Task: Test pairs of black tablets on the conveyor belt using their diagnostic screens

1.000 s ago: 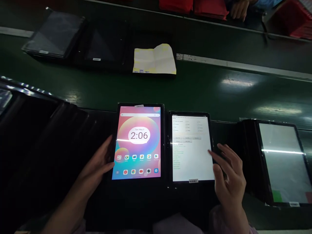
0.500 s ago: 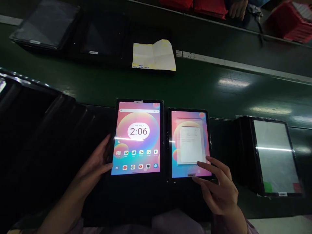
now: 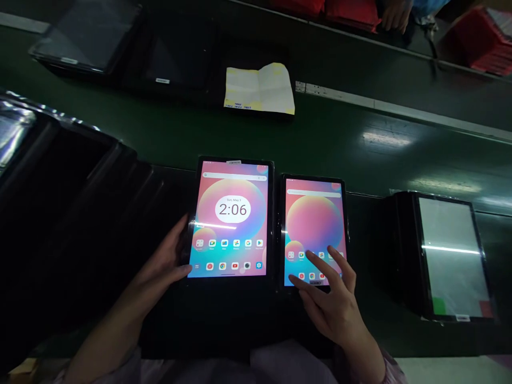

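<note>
Two lit tablets lie side by side in front of me. The left tablet [image 3: 232, 218] shows a home screen with a clock reading 2:06 and rows of app icons. My left hand [image 3: 166, 266] grips its lower left edge, thumb on the front and the other fingers partly hidden behind. A similar home screen without the clock fills the right tablet [image 3: 314, 221]. Over its lower part is my right hand [image 3: 330, 285], fingers spread, with the index fingertip at the bottom left of the screen and covering some icons. The hand grips nothing.
At right, a tablet with a pale screen [image 3: 454, 256] has green and red corners. Dark tablets [image 3: 90, 34] and a creased paper sheet [image 3: 260, 88] lie across the green bench [image 3: 332, 138]. Black trays [image 3: 72, 213] stand left. Red packages [image 3: 476, 42] and another person's hand [image 3: 396, 16] are at the back.
On the right tablet, the shrinking white page has gone and the home screen with icons shows. My right hand has moved left across its lower part. The left hand keeps its grip.
</note>
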The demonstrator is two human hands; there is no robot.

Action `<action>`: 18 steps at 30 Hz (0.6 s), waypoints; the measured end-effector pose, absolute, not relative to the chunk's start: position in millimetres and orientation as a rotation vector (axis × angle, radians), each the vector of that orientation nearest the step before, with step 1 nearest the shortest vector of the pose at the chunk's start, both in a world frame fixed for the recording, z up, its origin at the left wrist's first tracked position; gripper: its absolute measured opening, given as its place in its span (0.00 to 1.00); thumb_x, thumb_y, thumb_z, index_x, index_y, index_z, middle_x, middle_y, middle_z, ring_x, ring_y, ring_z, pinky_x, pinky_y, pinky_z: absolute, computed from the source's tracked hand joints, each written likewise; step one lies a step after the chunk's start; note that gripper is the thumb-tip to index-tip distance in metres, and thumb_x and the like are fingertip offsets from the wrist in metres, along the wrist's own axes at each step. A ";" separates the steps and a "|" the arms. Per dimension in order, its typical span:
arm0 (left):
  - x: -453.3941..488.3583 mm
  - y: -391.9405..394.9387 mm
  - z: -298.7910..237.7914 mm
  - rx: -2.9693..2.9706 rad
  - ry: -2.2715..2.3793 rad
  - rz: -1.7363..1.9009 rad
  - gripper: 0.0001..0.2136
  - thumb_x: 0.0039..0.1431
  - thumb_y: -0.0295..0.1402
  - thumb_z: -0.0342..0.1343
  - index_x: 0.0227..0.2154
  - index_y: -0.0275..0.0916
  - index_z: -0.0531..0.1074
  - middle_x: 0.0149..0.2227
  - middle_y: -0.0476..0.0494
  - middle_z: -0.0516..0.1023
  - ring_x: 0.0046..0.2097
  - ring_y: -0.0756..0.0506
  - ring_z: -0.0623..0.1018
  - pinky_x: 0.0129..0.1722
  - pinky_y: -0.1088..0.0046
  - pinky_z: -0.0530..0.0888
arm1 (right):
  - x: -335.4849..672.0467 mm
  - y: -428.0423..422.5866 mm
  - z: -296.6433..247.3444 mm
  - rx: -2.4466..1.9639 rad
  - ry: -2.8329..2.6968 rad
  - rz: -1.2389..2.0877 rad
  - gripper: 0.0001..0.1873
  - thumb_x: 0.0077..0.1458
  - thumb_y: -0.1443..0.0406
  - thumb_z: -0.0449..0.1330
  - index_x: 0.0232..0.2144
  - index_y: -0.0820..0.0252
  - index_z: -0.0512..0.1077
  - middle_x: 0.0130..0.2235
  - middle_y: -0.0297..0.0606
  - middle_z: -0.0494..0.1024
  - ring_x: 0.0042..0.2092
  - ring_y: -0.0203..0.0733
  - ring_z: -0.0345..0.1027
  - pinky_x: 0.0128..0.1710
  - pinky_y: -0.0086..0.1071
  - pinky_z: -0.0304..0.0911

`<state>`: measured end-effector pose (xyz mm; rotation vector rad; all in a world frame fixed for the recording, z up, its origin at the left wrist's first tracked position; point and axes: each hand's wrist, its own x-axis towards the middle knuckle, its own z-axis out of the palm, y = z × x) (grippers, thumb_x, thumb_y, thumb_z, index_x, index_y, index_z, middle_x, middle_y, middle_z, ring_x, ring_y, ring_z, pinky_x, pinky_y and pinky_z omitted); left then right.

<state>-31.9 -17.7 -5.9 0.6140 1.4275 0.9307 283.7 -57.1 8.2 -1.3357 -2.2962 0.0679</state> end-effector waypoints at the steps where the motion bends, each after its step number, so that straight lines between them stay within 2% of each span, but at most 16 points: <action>1: -32.3 -18.9 -6.4 0.644 1.434 0.920 0.45 0.57 0.40 0.70 0.75 0.43 0.57 0.74 0.45 0.67 0.79 0.34 0.52 0.73 0.57 0.63 | 282.8 -56.5 7.9 -1.339 -2.308 0.068 0.14 0.66 0.70 0.59 0.43 0.50 0.84 0.60 0.42 0.78 0.71 0.59 0.57 0.58 0.49 0.72; 4: -34.4 -22.3 -7.7 0.760 1.493 0.843 0.46 0.59 0.44 0.70 0.76 0.45 0.55 0.76 0.43 0.62 0.79 0.31 0.52 0.71 0.51 0.66 | 284.3 -56.5 7.4 -1.329 -2.235 0.077 0.15 0.69 0.70 0.57 0.43 0.52 0.83 0.60 0.44 0.76 0.72 0.58 0.57 0.59 0.49 0.70; 8: -38.5 -24.5 -10.9 0.815 1.534 0.819 0.47 0.55 0.49 0.72 0.75 0.49 0.59 0.78 0.46 0.57 0.79 0.31 0.48 0.71 0.54 0.66 | 290.8 -56.9 8.4 -1.338 -2.094 0.074 0.16 0.69 0.73 0.55 0.44 0.55 0.83 0.57 0.44 0.76 0.68 0.53 0.64 0.58 0.46 0.70; 15: -40.2 -23.6 -7.3 0.659 1.501 0.881 0.46 0.46 0.46 0.78 0.70 0.56 0.68 0.75 0.50 0.65 0.77 0.27 0.57 0.71 0.54 0.66 | 292.2 -49.4 9.6 -1.340 -2.087 0.064 0.16 0.68 0.74 0.56 0.43 0.57 0.83 0.54 0.45 0.78 0.61 0.51 0.72 0.53 0.44 0.76; 18: -36.4 -24.0 -5.0 0.629 1.504 0.919 0.45 0.47 0.47 0.78 0.70 0.55 0.70 0.73 0.49 0.68 0.76 0.27 0.60 0.70 0.53 0.68 | 290.5 -47.6 7.3 -1.343 -2.051 0.087 0.17 0.68 0.74 0.56 0.44 0.56 0.84 0.55 0.45 0.78 0.59 0.52 0.74 0.51 0.46 0.79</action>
